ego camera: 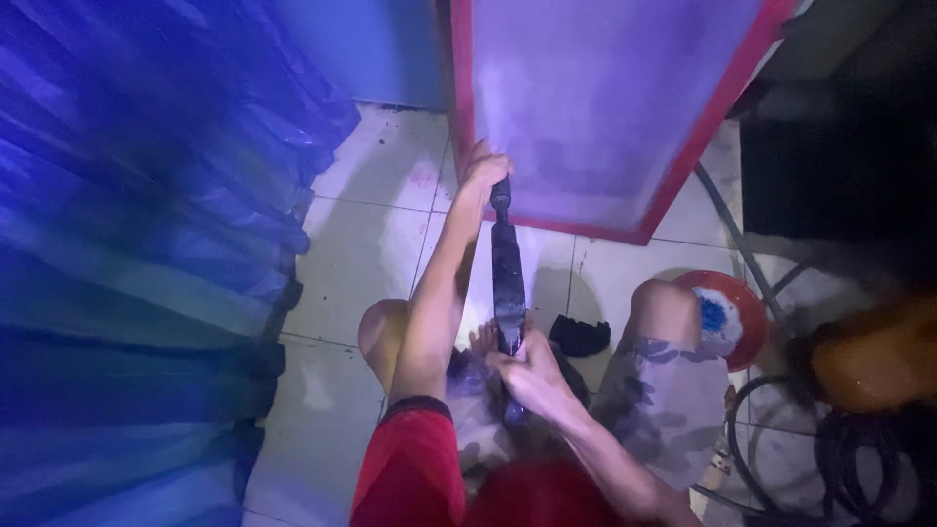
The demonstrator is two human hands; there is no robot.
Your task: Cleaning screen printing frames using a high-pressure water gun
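A dark spray wand (507, 278) runs from the person's lap up to the lower edge of a red-framed screen (605, 107) that stands on the tiled floor (361, 263). The left hand (483, 176) is clenched around the wand's front end, just at the frame; the right hand (532, 376) is clenched around its rear handle, between the knees. The step in hand looks like washing the screen's mesh, nozzle held close. The next move likely calls for steadying both grips and sweeping across the mesh. Counted: 1 wand, 1 screen, 2 hands, 1 red bowl (727, 317) near the right knee, 1 dark rag (581, 335), hoses (771, 283) coiled at right, blue plastic sheeting (146, 244) at left.
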